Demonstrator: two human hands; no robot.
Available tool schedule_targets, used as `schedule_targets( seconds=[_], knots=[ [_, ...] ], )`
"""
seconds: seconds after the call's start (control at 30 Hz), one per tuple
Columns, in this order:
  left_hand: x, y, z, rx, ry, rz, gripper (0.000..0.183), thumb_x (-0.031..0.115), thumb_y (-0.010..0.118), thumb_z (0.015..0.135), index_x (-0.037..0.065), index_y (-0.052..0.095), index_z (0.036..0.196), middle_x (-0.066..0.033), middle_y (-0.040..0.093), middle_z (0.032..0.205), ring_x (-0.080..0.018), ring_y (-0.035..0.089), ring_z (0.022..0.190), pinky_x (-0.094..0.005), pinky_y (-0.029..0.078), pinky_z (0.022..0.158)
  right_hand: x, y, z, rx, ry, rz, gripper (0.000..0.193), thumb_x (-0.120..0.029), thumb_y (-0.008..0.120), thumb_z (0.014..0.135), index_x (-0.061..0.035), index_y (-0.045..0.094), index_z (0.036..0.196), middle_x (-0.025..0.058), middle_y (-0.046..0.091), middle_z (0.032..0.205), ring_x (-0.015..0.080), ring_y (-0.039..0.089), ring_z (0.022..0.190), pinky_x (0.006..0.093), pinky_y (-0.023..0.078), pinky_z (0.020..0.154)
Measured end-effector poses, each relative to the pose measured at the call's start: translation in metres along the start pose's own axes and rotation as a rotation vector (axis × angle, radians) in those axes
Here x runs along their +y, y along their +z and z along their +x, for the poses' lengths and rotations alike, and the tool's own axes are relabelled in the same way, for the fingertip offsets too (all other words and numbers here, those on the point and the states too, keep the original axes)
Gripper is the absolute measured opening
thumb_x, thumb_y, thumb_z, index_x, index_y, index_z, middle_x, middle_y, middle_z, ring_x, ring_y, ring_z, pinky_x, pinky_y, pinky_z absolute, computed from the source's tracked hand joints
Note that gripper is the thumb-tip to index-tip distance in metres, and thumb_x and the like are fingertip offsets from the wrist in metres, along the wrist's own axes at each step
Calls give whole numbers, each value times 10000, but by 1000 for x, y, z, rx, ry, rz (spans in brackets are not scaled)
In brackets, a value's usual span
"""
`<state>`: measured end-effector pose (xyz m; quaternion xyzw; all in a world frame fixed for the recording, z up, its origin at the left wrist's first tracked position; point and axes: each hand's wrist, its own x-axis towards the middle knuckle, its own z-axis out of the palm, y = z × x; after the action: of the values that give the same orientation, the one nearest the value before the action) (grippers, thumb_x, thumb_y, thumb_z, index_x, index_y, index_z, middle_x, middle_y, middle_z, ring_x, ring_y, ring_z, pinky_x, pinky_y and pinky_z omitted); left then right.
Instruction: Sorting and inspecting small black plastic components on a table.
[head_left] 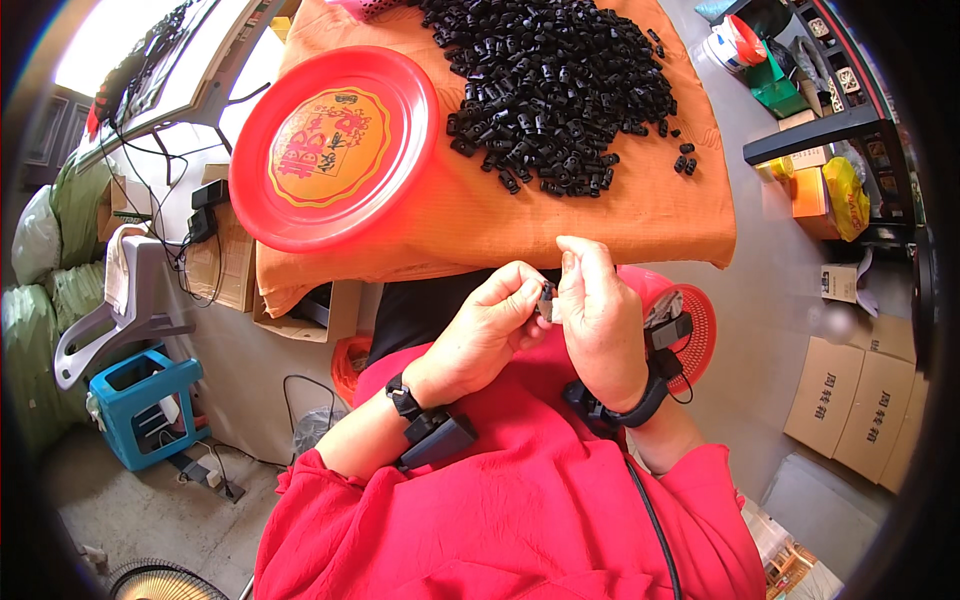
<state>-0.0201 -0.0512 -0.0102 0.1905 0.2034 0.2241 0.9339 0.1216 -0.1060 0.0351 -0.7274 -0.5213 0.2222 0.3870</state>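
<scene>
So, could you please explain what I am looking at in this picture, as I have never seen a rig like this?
There is no robot here, just a person using two bare hands. The single picture comes from the left one of two wide cameras worn on the head, looking down, which is why straight edges bend near the rim. In front of the body, the left hand pinches a small dark piece in its fingers. The right hand is close against it; its exact grip is hidden. On the orange cloth ahead lie a heap of small black pieces and, to its left, a round red plate.
</scene>
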Motion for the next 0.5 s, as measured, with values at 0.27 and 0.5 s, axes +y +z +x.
schedule_targets(
  seconds=[0.27, 0.5],
  knots=[
    [3, 2, 0, 16, -6, 7, 137, 250, 548, 1033, 114, 548, 1016, 6, 575, 880, -84, 490, 761, -218, 391, 660, -1, -1, 4, 63, 13, -38, 186, -76, 559, 986, -14, 567, 1161, 173, 642, 714, 282, 673, 608, 374, 505, 536],
    [4, 3, -1, 34, -55, -20, 147, 235, 560, 1022, 88, 561, 1017, -5, 577, 864, -95, 486, 748, -224, 387, 653, 5, -10, 6, 63, -29, 11, 138, -66, 573, 988, -24, 599, 1117, 126, 622, 653, 210, 662, 564, 324, 486, 497]
  ],
)
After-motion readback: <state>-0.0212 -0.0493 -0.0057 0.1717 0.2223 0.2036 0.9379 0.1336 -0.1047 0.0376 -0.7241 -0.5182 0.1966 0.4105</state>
